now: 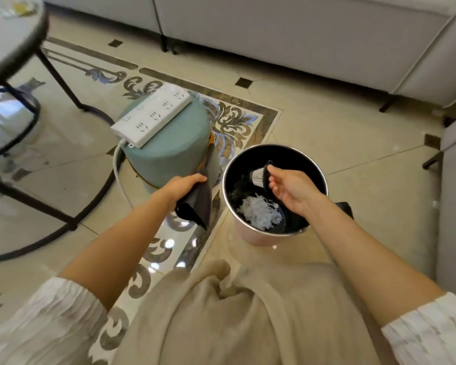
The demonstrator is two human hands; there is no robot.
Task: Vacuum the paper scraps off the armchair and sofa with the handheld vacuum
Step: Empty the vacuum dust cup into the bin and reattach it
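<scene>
Left hand (186, 184) grips the vacuum's dust cup (198, 204), right hand (287, 192) pinches the filter (259, 177) over the bin (248, 233) where scraps (258, 212) sit; filter's probably light and delicate, hold its rim

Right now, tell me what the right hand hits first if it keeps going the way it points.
Likely the bin's far inner wall; the right hand holds the filter over it. Depth is unclear.
</scene>
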